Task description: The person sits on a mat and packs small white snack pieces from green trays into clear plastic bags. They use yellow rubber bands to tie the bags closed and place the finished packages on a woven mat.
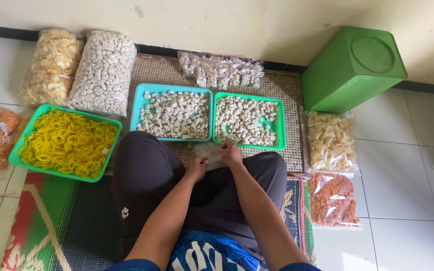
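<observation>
The person is sitting cross-legged on the floor, and both hands are meeting just in front of the knees, at the near edge of the green tray (pixel 280 125) of white cracker pieces. The left hand (pixel 197 168) and the right hand (pixel 231 153) are pinching a small clear plastic bag (pixel 208 150) between them; each grip is closing on the bag's edge, though the fingertips are too small to show exactly how.

As a judgement, the bag's mouth is best kept held wide and close to the green tray's near rim, so pieces are dropping straight in rather than onto the woven mat (pixel 167 70).

Taking the green tray as the landmark: a blue tray (pixel 137 108) of the same white pieces is touching its left side, and farther left a larger green tray of yellow rings (pixel 66 143) is lying well apart from the hands. Behind it a row of small filled packets (pixel 222 70) is lining the wall. To its right a green bin (pixel 352 68) is lying tipped on its side, with two sealed bags of crisps (pixel 331 170) in front.

Open room is tight: trays are crowding ahead and knees are hemming in both sides, so the freest space is the tiled floor beyond the sealed bags.
</observation>
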